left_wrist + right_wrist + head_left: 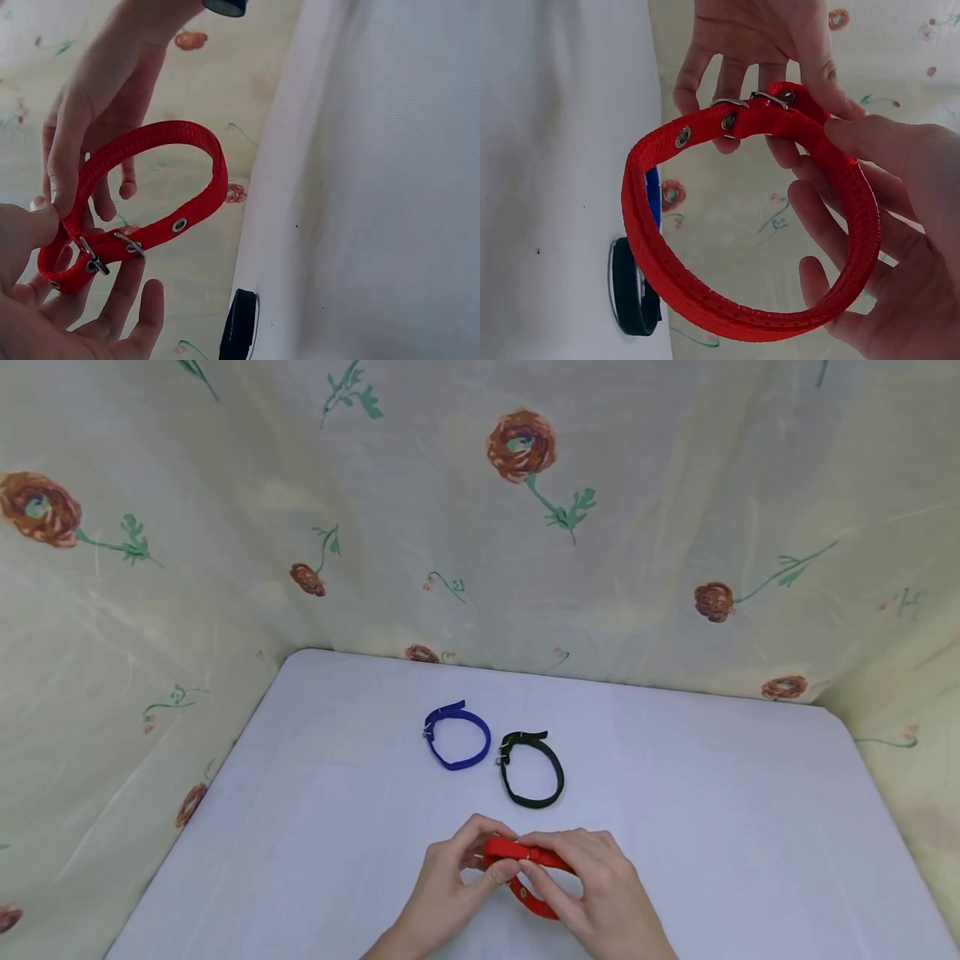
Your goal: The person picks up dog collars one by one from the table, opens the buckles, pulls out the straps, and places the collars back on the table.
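Both hands hold a red collar (543, 906) above the near part of the table. It is buckled into a loop, with metal eyelets along the strap, and its buckle (769, 100) and D-ring show in both wrist views. My left hand (450, 877) grips the strap at the buckle end between thumb and fingers. Close beside it, my right hand (600, 881) pinches the band between thumb and forefinger. Beyond the hands, a black collar (558, 777) lies on the table as a loop, and a blue collar (487, 739) lies to its left, slightly farther back.
The white table (712, 810) has rounded far corners. Behind and at both sides hangs a pale flower-printed cloth (637, 527). A dark band (238, 326) shows low in the left wrist view.
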The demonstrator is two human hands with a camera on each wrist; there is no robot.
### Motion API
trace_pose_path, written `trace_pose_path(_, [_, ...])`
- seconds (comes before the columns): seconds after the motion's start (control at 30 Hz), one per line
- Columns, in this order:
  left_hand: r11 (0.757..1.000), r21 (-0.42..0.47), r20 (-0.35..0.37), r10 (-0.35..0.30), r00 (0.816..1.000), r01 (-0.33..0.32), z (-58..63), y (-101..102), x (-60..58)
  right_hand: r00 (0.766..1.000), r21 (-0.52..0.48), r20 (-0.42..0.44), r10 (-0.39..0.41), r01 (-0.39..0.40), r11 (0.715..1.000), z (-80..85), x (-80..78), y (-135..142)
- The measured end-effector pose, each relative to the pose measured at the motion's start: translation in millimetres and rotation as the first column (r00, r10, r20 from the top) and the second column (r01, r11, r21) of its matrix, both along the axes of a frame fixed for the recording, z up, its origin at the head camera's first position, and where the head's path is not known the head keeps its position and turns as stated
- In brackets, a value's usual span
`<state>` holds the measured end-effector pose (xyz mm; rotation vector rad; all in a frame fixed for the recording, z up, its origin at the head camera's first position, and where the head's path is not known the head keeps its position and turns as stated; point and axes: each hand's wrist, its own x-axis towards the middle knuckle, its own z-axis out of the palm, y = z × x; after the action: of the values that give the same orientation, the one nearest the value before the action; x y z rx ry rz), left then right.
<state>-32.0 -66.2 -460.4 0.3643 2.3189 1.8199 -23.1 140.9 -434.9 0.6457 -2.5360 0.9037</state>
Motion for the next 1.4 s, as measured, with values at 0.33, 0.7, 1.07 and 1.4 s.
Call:
trace_pose_path(0.33, [0.998, -0.052, -0.081, 0.031, 0.996, -0.035, -4.9, 2, 0.8, 0.997, -0.034, -0.030, 0.064, -0.065, 0.997, -5.3, -0.5, -2])
trace_pose_path(0.7, [0.998, -0.048, -0.100, 0.044, 0.994, -0.049, -3.6, 3, 3.0, 0.999, -0.053, 0.050, 0.009, -0.006, 0.999, -0.5, 2.0, -2])
trace_pose_path(1.07, [0.997, -0.020, -0.041, 0.073, 0.996, -0.074, 0.1, 3, 7.5, 0.992, -0.093, 0.121, -0.031, 0.043, 0.995, 3.5, 4.9, -4])
trace_pose_path(1.4, [0.991, 0.036, 0.043, 0.129, 0.991, -0.131, 1.4, 8, 11.4, 0.985, -0.084, 0.142, -0.094, 0.106, 0.991, 7.1, 7.0, -3])
